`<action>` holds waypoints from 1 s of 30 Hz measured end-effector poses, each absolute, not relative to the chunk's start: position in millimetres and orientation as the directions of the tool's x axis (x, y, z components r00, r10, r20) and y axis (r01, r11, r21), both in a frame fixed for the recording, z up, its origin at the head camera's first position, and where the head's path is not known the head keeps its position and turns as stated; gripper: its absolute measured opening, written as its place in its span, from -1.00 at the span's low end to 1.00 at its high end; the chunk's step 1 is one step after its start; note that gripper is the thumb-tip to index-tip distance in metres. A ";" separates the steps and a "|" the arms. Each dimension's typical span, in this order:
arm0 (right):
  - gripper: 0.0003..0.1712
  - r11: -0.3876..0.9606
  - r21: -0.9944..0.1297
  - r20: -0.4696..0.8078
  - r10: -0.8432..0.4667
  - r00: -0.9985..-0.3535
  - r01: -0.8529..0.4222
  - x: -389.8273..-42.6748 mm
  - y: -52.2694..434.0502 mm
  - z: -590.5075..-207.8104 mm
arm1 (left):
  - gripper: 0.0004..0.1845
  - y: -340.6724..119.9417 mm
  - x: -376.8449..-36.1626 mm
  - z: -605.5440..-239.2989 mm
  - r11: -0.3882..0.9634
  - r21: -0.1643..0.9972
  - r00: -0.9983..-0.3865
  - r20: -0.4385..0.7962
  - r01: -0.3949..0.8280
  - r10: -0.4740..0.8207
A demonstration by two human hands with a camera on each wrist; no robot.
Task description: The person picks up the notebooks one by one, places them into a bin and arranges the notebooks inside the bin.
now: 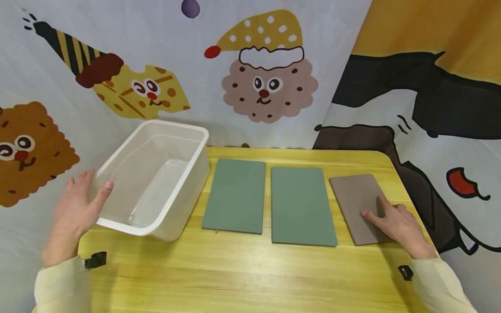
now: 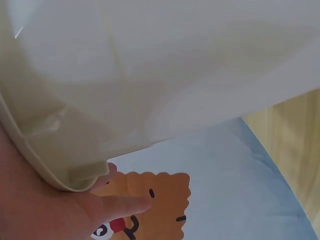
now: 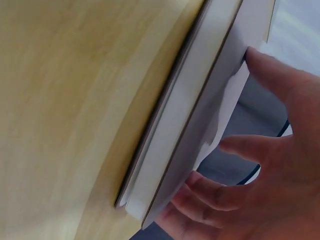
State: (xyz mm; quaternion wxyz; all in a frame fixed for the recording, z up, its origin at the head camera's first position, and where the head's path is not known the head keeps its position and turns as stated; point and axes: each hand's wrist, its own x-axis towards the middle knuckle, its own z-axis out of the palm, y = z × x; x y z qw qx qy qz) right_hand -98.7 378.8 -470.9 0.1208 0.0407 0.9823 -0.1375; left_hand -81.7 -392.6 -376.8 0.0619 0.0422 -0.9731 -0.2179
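Note:
A white plastic bin (image 1: 156, 174) stands empty at the table's left. My left hand (image 1: 91, 182) holds its near-left corner, with the thumb over the rim and the fingers flat along the outer wall. The left wrist view shows the bin's rim (image 2: 65, 165) against my left hand (image 2: 100, 205). A brown notebook (image 1: 358, 200) lies at the table's right edge. My right hand (image 1: 375, 211) grips its right side. In the right wrist view the thumb lies on the brown notebook's cover (image 3: 200, 100) and the fingers (image 3: 210, 190) curl under its edge.
Two green notebooks (image 1: 236, 194) (image 1: 301, 204) lie flat side by side between the bin and the brown one. The yellow wooden table (image 1: 235, 269) has bare wood at the front. A cartoon-printed cloth (image 1: 266, 78) hangs close behind and to the right.

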 end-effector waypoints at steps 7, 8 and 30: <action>0.24 0.954 -0.266 -0.279 0.060 -0.958 0.137 -96.6 379.5 -475.1 | -0.17 -373.3 -83.9 -378.5 0.912 0.408 -0.989 0.117 -0.035 -0.091; 0.25 0.952 -0.272 -0.285 0.062 -0.957 0.142 -96.8 379.9 -475.6 | -0.17 -369.6 -84.2 -378.8 0.912 0.408 -0.988 0.125 -0.034 -0.093; 0.23 0.903 -0.408 -0.222 0.048 -0.974 0.137 -101.5 391.6 -481.3 | -0.15 -355.3 -95.0 -375.6 0.903 0.426 -0.990 0.102 -0.048 -0.100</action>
